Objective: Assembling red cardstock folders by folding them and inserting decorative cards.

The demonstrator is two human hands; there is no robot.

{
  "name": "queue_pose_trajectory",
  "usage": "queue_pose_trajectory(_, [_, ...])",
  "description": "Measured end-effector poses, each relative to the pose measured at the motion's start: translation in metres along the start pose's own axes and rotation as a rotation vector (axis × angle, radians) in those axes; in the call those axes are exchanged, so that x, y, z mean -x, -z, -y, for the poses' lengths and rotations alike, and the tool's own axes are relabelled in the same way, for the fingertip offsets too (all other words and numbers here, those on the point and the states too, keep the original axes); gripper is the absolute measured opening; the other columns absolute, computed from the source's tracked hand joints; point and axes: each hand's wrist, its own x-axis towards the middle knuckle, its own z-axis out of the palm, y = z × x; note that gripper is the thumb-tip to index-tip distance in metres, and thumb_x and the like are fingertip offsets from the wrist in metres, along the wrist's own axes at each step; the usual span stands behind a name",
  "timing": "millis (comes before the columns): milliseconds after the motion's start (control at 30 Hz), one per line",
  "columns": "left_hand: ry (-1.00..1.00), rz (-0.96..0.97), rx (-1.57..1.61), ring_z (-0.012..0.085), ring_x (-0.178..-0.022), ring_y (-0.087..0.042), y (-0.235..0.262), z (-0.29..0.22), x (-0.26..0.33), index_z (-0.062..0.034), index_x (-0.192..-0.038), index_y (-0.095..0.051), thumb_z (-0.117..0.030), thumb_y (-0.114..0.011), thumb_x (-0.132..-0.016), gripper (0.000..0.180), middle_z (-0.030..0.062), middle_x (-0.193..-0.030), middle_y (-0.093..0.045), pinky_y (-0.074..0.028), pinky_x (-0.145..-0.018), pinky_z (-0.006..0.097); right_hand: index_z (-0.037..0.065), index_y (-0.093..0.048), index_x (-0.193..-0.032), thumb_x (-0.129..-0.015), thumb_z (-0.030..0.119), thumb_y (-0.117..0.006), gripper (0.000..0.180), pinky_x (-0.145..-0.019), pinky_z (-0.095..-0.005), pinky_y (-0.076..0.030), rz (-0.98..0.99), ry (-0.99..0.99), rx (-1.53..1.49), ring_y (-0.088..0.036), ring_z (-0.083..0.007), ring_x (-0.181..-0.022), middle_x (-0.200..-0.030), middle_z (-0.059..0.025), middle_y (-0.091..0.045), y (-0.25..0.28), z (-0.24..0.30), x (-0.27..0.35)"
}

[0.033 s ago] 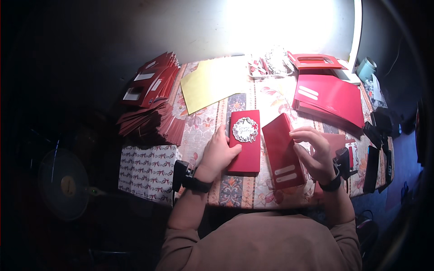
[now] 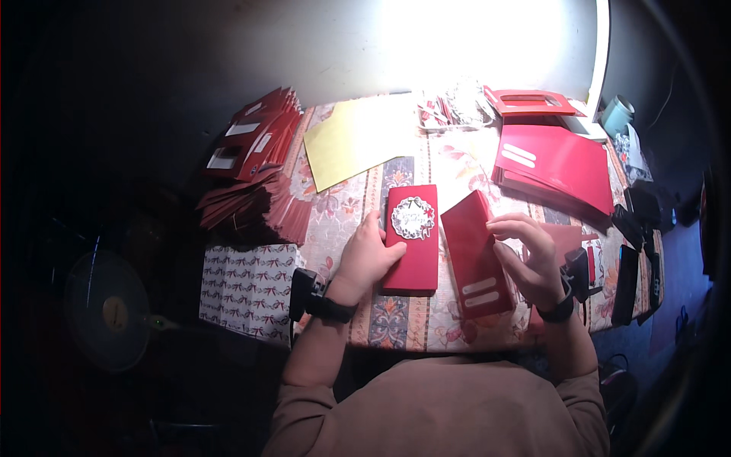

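Note:
A slim red card or box lies upright on the table in front of me, a round wreath sticker on its upper half. My left hand grips its left edge, thumb on top and fingers along the side. Just to the right, a red folded sleeve with two pale strips near its lower end stands tilted. My right hand pinches the sleeve's right edge between thumb and fingers. The undersides of both red pieces are hidden.
Red sleeves are piled at the far left, above a bow-patterned box. Yellow sheets lie behind. A tray of cut-outs sits at the back. More red sleeves are stacked right, near a phone.

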Motion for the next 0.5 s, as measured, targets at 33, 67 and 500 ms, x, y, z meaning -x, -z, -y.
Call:
queue_pose_trajectory(33, [0.040,0.043,0.083,0.0149,-0.071,-0.058,0.002,0.002,-0.002,0.0084,-0.129,-0.037,-0.017,-0.072,-0.073,0.070,0.0084,-0.084,-0.058,-0.049,-0.068,0.027,-0.001,-0.061,-0.100,-0.080,-0.003,-0.058,0.021,-0.077,-0.0281,-0.048,0.003,-0.007,-0.007,-0.059,-0.0188,-0.089,-0.098,-0.0111,-0.060,-0.001,0.000,-0.001])
queue_pose_trajectory(67, [0.078,0.086,0.167,0.0131,-0.071,-0.058,0.003,0.004,-0.004,0.0078,-0.126,-0.040,-0.015,-0.073,-0.074,0.066,0.0063,-0.081,-0.058,-0.049,-0.067,0.025,-0.001,-0.061,-0.100,-0.080,-0.004,-0.058,0.020,-0.078,-0.0281,-0.048,0.004,-0.015,-0.013,-0.059,-0.0188,-0.089,-0.098,-0.0111,-0.060,-0.001,0.000,-0.001])
queue_pose_trajectory(500, [0.138,0.128,0.677,0.0107,-0.081,-0.061,0.008,0.011,0.000,0.0015,-0.110,-0.048,-0.005,-0.068,-0.081,0.036,0.0072,-0.092,-0.061,-0.050,-0.066,0.022,-0.002,-0.060,-0.097,-0.080,-0.004,-0.057,0.018,-0.078,-0.0281,-0.048,-0.002,-0.012,-0.051,-0.059,-0.0187,-0.088,-0.097,-0.0110,-0.060,-0.001,-0.008,0.000])
